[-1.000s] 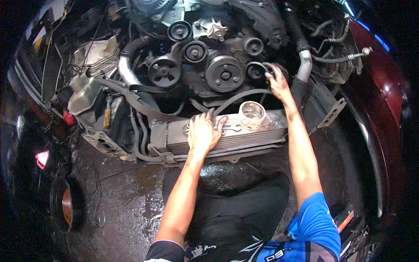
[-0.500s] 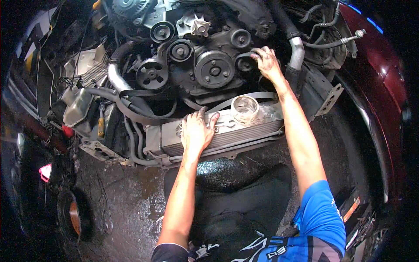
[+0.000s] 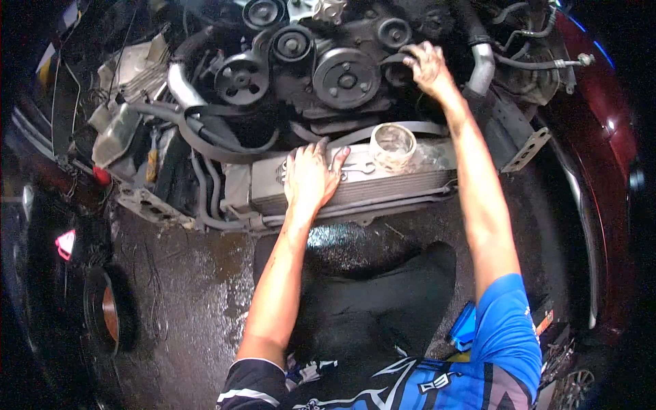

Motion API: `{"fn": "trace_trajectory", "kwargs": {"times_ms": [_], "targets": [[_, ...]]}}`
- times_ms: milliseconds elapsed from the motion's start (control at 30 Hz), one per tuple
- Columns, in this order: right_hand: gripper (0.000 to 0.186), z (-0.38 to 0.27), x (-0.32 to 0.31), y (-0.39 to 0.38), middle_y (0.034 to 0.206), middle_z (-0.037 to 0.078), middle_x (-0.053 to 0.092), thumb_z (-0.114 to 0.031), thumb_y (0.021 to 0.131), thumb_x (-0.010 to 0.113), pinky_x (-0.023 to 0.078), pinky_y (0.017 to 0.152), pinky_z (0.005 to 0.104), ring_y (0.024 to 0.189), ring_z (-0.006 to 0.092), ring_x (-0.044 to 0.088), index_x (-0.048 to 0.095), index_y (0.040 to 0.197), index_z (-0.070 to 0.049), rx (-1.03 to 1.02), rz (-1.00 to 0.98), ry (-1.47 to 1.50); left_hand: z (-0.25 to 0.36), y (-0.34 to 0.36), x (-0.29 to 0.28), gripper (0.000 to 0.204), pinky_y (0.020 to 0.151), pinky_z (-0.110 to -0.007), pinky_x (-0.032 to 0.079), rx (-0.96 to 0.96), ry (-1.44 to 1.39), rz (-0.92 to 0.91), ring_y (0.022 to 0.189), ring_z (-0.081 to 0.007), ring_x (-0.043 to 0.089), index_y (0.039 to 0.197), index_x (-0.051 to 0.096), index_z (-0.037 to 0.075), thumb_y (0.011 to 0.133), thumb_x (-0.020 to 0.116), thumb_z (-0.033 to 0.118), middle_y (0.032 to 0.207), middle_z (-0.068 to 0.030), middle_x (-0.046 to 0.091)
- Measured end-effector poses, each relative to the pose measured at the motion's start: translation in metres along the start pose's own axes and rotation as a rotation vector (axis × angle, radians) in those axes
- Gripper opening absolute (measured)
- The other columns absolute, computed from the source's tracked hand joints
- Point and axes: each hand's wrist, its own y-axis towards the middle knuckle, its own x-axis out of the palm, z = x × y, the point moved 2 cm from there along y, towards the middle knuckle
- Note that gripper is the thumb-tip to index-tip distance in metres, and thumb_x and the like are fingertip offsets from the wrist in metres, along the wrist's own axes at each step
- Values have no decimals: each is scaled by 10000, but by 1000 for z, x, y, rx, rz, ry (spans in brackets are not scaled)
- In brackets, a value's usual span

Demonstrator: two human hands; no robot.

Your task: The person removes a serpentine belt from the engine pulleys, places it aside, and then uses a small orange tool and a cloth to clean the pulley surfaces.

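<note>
Right hand [image 3: 429,72] has the belt [image 3: 392,59], upper right of frame, just below the small pulley [image 3: 394,32].
Gripped span runs leftward from fingertips, roughly crosswise; right hand nearer. Right fingers look pinched on it; left hand [image 3: 311,179] lies flat on the cooler [image 3: 427,164], fingers parted.

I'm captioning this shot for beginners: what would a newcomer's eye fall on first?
Probably the blue sleeve at lower right, vivid against dark surroundings. Next, the right hand gripping the dark belt, near the top, right of the large pulley. Below, the pale cup-like piece stands on the finned cooler, right of the left hand.
</note>
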Motion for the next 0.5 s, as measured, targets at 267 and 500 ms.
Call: {"fn": "trace_trajectory", "kwargs": {"times_ms": [267, 500], "targets": [[377, -13, -9, 16, 1170, 194, 644, -363, 938, 622, 456, 1005, 477, 1095, 418, 583, 652, 1230, -126, 88, -183, 158, -12, -4, -5, 669, 1084, -449, 375, -27, 57, -22, 1201, -308, 570, 1303, 620, 21, 983, 471, 589, 1235, -161, 663], [787, -50, -12, 26, 1107, 240, 701, -758, 860, 530, 508, 950, 474, 1125, 384, 652, 649, 1158, -38, 598, -499, 156, -15, -7, -6, 686, 1073, -467, 374, 11, 6, 68, 1143, -324, 591, 1276, 630, -23, 997, 448, 576, 1161, -190, 686]]}}
